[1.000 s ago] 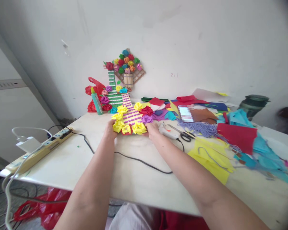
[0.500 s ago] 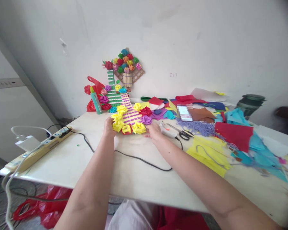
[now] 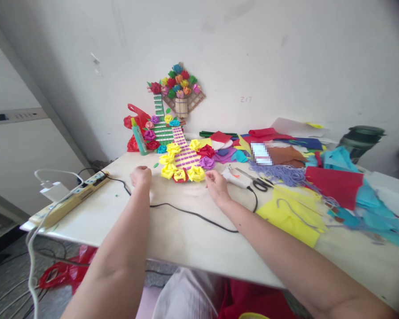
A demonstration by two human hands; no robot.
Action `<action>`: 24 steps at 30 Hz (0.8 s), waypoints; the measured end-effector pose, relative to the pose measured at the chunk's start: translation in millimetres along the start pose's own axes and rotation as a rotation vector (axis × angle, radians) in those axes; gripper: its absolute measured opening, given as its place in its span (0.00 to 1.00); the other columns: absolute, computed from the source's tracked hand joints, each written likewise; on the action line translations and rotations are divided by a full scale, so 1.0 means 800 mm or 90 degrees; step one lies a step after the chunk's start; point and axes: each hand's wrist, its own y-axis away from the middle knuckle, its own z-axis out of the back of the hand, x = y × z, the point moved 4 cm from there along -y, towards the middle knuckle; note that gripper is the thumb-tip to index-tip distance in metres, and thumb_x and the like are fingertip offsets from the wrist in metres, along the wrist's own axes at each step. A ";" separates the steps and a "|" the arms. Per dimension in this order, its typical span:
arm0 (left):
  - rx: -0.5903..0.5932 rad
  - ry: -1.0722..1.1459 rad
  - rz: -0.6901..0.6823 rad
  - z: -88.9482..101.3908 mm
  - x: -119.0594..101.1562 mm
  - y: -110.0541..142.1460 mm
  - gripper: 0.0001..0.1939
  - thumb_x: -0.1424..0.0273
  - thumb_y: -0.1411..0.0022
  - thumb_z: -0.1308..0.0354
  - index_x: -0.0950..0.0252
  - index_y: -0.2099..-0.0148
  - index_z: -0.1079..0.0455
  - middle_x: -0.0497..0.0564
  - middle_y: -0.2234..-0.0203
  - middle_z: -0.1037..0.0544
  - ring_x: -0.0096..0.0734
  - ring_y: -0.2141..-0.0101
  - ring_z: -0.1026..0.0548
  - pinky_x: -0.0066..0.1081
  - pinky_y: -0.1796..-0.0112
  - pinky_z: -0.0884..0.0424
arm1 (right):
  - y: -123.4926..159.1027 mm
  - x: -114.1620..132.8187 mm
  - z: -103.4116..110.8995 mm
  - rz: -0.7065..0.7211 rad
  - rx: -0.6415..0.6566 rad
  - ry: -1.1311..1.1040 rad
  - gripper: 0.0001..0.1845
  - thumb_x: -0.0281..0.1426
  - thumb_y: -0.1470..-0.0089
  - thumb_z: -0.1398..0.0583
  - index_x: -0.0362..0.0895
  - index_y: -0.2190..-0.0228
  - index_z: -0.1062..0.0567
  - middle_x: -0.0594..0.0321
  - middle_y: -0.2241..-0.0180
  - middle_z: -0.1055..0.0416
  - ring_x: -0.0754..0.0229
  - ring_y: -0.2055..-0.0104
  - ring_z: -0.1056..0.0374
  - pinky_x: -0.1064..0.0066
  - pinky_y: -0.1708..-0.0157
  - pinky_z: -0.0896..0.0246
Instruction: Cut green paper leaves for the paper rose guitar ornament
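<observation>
A guitar-shaped craft piece (image 3: 186, 155), pale with purple stripes and edged with yellow, red and purple paper flowers, stands near the middle of the table. My left hand (image 3: 141, 177) is a little to its left, apart from it, with the fingers curled in; what they hold, if anything, is hidden. Between that hand and the flowers shows a small green leaf (image 3: 156, 165). At the piece's lower right, my right hand (image 3: 217, 184) has its fingertips pinched close beside a yellow flower (image 3: 196, 173); contact is unclear. Just beyond that hand lies a white glue gun (image 3: 236, 178).
Black-handled scissors (image 3: 261, 184), yellow sheets (image 3: 289, 212), purple yarn (image 3: 282, 175) and coloured paper spread rightward. A green flowered guitar (image 3: 162, 133) and glue bottle (image 3: 138, 138) stand behind. A black cord (image 3: 193, 215) crosses the table; a power strip (image 3: 73, 199) lies left.
My left hand has come off the left side of the flowered guitar and moved left, its fingers now curled. The right hand stays near its lower right, fingers drawn in more. The view has shifted slightly.
</observation>
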 end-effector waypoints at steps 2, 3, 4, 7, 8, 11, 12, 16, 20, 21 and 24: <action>-0.048 -0.132 -0.021 0.001 -0.003 0.001 0.10 0.83 0.63 0.43 0.63 0.81 0.36 0.59 0.69 0.26 0.50 0.45 0.40 0.42 0.53 0.38 | 0.009 0.005 -0.004 0.051 0.023 -0.001 0.07 0.28 0.53 0.46 0.45 0.70 0.28 0.64 0.70 0.29 0.61 0.68 0.34 0.72 0.68 0.39; -0.062 -0.181 -0.034 -0.002 -0.006 0.001 0.10 0.84 0.64 0.43 0.63 0.82 0.36 0.59 0.69 0.26 0.51 0.44 0.41 0.44 0.51 0.40 | 0.013 0.007 -0.005 0.078 0.033 0.004 0.07 0.27 0.53 0.46 0.46 0.70 0.28 0.64 0.69 0.29 0.61 0.67 0.34 0.71 0.67 0.39; -0.050 -0.205 -0.043 -0.007 -0.007 0.001 0.11 0.84 0.64 0.42 0.63 0.82 0.36 0.60 0.70 0.26 0.51 0.44 0.42 0.45 0.50 0.41 | 0.018 0.010 -0.007 0.107 0.044 0.014 0.08 0.27 0.54 0.45 0.46 0.70 0.28 0.64 0.69 0.28 0.60 0.67 0.34 0.71 0.65 0.39; 0.010 -0.221 -0.093 -0.028 -0.009 -0.004 0.11 0.84 0.64 0.40 0.62 0.82 0.35 0.58 0.71 0.26 0.51 0.44 0.42 0.44 0.48 0.44 | 0.028 0.016 -0.013 0.177 0.075 0.074 0.10 0.26 0.53 0.46 0.46 0.69 0.27 0.61 0.68 0.27 0.59 0.66 0.33 0.69 0.62 0.40; 0.029 -0.222 -0.117 -0.034 -0.008 -0.008 0.12 0.84 0.64 0.40 0.62 0.81 0.35 0.58 0.70 0.26 0.50 0.44 0.41 0.44 0.47 0.45 | 0.030 0.016 -0.015 0.190 0.084 0.091 0.10 0.25 0.53 0.46 0.46 0.68 0.27 0.61 0.67 0.27 0.58 0.66 0.33 0.68 0.61 0.41; 0.075 -0.202 -0.172 -0.047 -0.002 -0.019 0.11 0.84 0.61 0.41 0.62 0.79 0.35 0.57 0.65 0.26 0.47 0.44 0.41 0.40 0.47 0.44 | 0.031 0.014 -0.018 0.197 0.096 0.110 0.11 0.25 0.53 0.46 0.46 0.68 0.26 0.61 0.67 0.27 0.58 0.66 0.33 0.68 0.61 0.40; 0.089 -0.190 -0.172 -0.049 0.001 -0.023 0.11 0.83 0.60 0.41 0.62 0.79 0.36 0.56 0.65 0.26 0.45 0.44 0.41 0.38 0.48 0.42 | 0.030 0.013 -0.018 0.195 0.097 0.114 0.11 0.25 0.53 0.46 0.46 0.68 0.26 0.61 0.67 0.27 0.58 0.65 0.33 0.68 0.61 0.40; 0.128 -0.160 -0.129 -0.056 0.010 -0.039 0.14 0.83 0.56 0.43 0.62 0.83 0.42 0.55 0.75 0.32 0.42 0.44 0.43 0.32 0.52 0.38 | 0.027 0.009 -0.019 0.199 0.101 0.143 0.12 0.25 0.52 0.47 0.45 0.67 0.27 0.59 0.67 0.26 0.57 0.65 0.32 0.67 0.62 0.40; 0.119 -0.088 -0.115 -0.054 0.007 -0.051 0.18 0.87 0.57 0.45 0.63 0.85 0.46 0.52 0.82 0.41 0.42 0.45 0.41 0.29 0.54 0.38 | 0.026 0.009 -0.019 0.197 0.107 0.135 0.11 0.25 0.53 0.47 0.45 0.68 0.26 0.59 0.68 0.26 0.58 0.67 0.32 0.68 0.63 0.40; 0.109 -0.090 -0.111 -0.053 0.006 -0.053 0.18 0.86 0.57 0.45 0.63 0.85 0.47 0.52 0.82 0.41 0.43 0.46 0.40 0.30 0.54 0.38 | 0.027 0.010 -0.019 0.197 0.108 0.132 0.11 0.25 0.53 0.47 0.45 0.69 0.26 0.60 0.69 0.26 0.58 0.68 0.32 0.69 0.63 0.40; 0.108 -0.135 -0.100 -0.049 0.004 -0.058 0.16 0.83 0.54 0.45 0.64 0.84 0.45 0.55 0.78 0.35 0.47 0.48 0.38 0.33 0.55 0.37 | 0.026 0.010 -0.019 0.204 0.103 0.134 0.10 0.25 0.53 0.47 0.45 0.70 0.26 0.61 0.70 0.26 0.58 0.68 0.32 0.69 0.64 0.39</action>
